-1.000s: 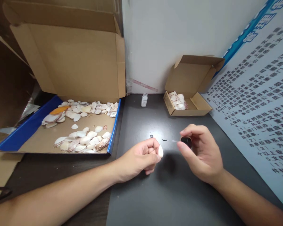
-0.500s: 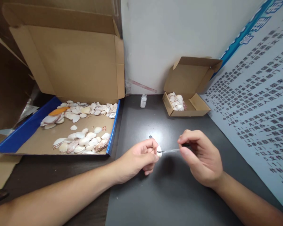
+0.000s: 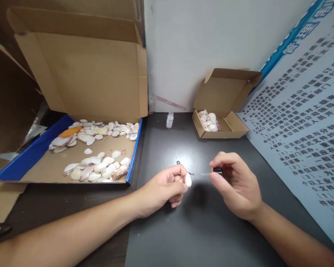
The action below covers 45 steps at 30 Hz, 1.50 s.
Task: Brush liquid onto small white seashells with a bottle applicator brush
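My left hand (image 3: pixel 169 185) pinches a small white shell (image 3: pixel 188 180) between thumb and fingertips above the dark table. Facing it, my right hand (image 3: pixel 238 183) grips the black cap (image 3: pixel 218 171) of a thin brush. The clear stem (image 3: pixel 205 174) points left, and its dark tip (image 3: pixel 191 173) lies at the shell's upper edge; whether they touch I cannot tell. A small dark round piece (image 3: pixel 178 162) rests on the table just beyond my left hand.
At the left, a blue-edged cardboard box (image 3: pixel 139 148) holds many shells and an orange piece (image 3: pixel 70 131). A small glass bottle (image 3: pixel 169 121) stands near the wall. Another open box (image 3: pixel 225 134) with shells sits back right, beside a printed sheet (image 3: pixel 303 122).
The brush tip has moved up from the middle of the shell to its upper edge. The shell's face is turned a little more toward the camera. Both hands have hardly moved.
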Tool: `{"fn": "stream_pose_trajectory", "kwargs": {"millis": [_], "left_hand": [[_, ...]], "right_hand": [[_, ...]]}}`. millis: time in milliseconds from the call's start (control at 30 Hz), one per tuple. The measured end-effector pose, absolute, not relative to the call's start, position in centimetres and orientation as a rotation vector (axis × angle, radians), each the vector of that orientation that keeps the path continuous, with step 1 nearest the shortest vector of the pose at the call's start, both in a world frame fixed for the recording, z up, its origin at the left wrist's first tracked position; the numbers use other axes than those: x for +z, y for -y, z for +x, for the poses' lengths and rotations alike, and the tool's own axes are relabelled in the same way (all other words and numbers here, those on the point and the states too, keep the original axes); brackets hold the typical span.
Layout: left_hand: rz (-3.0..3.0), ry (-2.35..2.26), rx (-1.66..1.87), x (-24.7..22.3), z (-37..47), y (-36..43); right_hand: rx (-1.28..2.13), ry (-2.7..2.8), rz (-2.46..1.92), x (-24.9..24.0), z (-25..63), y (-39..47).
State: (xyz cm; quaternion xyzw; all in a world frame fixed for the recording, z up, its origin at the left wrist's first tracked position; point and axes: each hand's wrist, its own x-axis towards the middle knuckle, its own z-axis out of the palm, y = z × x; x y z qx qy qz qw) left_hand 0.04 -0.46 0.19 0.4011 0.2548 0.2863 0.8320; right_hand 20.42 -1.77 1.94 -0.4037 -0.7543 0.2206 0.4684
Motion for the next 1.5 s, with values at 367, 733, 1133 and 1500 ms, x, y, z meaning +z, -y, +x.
{"fn": "stream_pose_trajectory", "kwargs": {"millis": [367, 733, 1133, 1500], "left_hand": [[0.851, -0.546, 0.606, 0.16, 0.03, 0.51], [0.858, -0.546, 0.608, 0.18, 0.05, 0.5], [0.863, -0.536, 0.611, 0.18, 0.04, 0.51], [0.84, -0.554, 0.6, 0.41, 0.1, 0.54]], "right_hand": [[0.557, 1.855, -0.956, 2.0, 20.44, 1.98], [0.599, 1.831, -0.93, 1.92, 20.57, 1.98], [0.508, 1.876, -0.975, 2.17, 20.32, 1.96], [0.48, 1.924, -1.02, 2.38, 20.1, 1.96]]}}
